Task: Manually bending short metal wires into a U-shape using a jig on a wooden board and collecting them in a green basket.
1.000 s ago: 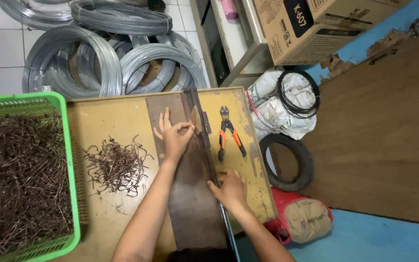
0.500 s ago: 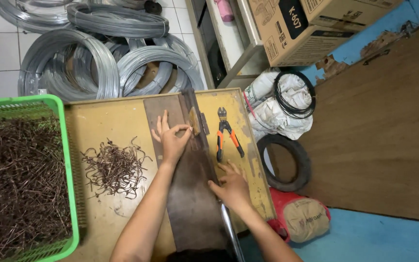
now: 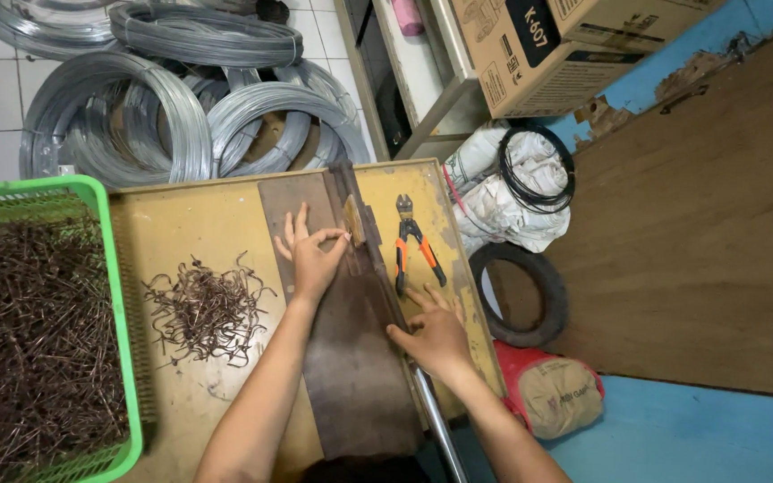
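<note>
So the left hand (image 3: 310,255) sits mid-frame on the dark metal plate (image 3: 351,376), fingers spread, thumb and forefinger pinching something tiny I can't make out. The right hand (image 3: 436,335) lies flat and open at the plate's right edge, holding nothing, just below the orange-handled cutters (image 3: 413,246). Bent wire pieces (image 3: 203,309) are piled to the left.

Both bare forearms rise from the bottom edge of the frame toward its centre. The left hand (image 3: 312,257) lies higher, just left of centre, palm down, fingers spread and pointing up, thumb and forefinger tips pinched together at its right side. The right hand (image 3: 434,332) sits lower and right of it, palm down, fingers splayed flat toward the upper right.
</note>
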